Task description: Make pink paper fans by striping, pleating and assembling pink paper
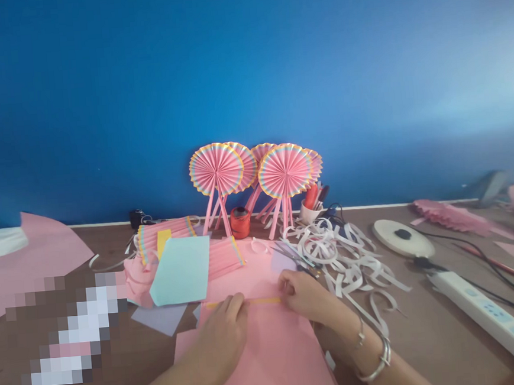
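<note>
A thin yellow paper strip point(264, 301) lies across a large sheet of pink paper point(274, 357) in front of me. My left hand point(223, 331) is closed, its bent fingers pressing on the strip's left part. At the right end, the fingers of my right hand point(303, 295) are pinched together on the strip; their tips are partly hidden. Just beyond my left hand, a light blue paper sheet point(182, 271) rests over pleated pink paper point(224, 259) with coloured edges. A pair of scissors point(302, 265) lies behind my right hand.
Pink pleated paper fans point(216, 169) on stick legs stand against the blue wall point(247, 68). A red spool point(240, 223) stands below them. White curled paper strips point(323, 243) heap at the right, near a round white device point(403, 239) and a power strip point(493, 316).
</note>
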{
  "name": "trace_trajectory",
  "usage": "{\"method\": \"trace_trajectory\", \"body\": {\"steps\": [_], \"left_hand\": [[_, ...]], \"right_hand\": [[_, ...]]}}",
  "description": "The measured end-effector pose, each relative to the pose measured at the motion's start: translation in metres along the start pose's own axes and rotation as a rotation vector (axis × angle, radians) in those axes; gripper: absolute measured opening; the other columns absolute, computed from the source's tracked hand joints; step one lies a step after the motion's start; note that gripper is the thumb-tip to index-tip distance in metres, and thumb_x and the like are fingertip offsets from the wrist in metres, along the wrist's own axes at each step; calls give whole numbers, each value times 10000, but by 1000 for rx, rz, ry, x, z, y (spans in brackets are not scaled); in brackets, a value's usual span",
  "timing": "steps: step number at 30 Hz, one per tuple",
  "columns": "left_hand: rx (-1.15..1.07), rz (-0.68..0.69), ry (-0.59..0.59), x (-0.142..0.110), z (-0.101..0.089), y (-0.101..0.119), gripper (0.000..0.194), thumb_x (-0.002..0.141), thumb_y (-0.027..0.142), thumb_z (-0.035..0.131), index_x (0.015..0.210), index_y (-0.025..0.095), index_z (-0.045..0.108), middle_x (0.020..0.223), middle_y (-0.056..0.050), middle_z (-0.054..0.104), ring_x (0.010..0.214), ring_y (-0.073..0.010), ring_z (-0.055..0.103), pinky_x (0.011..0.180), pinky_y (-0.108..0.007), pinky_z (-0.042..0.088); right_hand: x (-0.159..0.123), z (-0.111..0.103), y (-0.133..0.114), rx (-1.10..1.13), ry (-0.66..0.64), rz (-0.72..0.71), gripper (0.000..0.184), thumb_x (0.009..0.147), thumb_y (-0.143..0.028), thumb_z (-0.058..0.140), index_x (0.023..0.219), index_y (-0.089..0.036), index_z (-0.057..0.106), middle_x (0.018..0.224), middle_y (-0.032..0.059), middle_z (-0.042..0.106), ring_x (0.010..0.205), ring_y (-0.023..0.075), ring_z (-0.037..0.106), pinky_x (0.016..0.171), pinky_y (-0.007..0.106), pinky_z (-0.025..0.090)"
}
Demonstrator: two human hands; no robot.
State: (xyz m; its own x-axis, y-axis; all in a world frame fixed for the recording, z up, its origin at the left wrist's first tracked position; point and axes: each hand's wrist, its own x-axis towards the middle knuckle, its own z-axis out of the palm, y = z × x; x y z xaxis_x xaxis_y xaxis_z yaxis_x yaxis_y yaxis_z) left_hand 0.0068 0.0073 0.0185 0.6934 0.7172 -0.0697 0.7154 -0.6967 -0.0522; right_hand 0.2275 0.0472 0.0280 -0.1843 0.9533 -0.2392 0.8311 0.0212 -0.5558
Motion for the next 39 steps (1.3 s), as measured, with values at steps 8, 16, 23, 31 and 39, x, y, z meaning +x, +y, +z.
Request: {"method": "trace_trajectory", "body": {"steps": [8, 16, 23, 31, 39], "left_hand": [[6, -13, -9, 1, 0, 1, 336, 730, -16, 418, 991, 118, 582, 924, -108, 565, 879, -253, 509, 725, -369, 456], [27, -10, 1, 0, 8, 0, 374, 728, -19, 397, 1033, 111, 571, 969, -113, 561, 890, -246, 499, 739, -362, 444], [-46, -24, -22, 1, 1, 1, 350, 745, -22, 384, 1015, 104, 567, 939, -116, 555, 892, -262, 519, 742, -378, 450], [-75, -31, 27, 0, 3, 1, 402, 732, -29, 339, 1040, 97, 566, 964, -129, 565, 877, -258, 510, 744, -392, 453], [-101, -32, 98, -1, 12, 0, 351, 740, -19, 369, 1000, 134, 547, 925, -100, 549, 890, -251, 501, 764, -383, 435]], "right_hand": [[4, 3, 5, 12, -11, 14, 261, 592, -19, 509, 792, -171, 580, 663, -15, 631, 648, 119, 563, 553, 189, 340], [4, 2, 3, 21, -10, 25, 257, 588, -15, 509, 784, -169, 575, 649, -16, 623, 629, 119, 555, 550, 191, 340], [2, 1, -3, -11, -8, 50, 265, 594, -6, 512, 799, -158, 581, 671, -10, 609, 644, 115, 541, 563, 187, 335], [4, 0, -4, -36, 5, 69, 257, 582, -28, 520, 793, -160, 584, 688, -3, 616, 637, 114, 536, 544, 189, 318], [5, -3, -3, -119, 39, 82, 263, 579, -44, 529, 795, -165, 620, 722, 15, 640, 670, 136, 545, 553, 207, 307]]}}
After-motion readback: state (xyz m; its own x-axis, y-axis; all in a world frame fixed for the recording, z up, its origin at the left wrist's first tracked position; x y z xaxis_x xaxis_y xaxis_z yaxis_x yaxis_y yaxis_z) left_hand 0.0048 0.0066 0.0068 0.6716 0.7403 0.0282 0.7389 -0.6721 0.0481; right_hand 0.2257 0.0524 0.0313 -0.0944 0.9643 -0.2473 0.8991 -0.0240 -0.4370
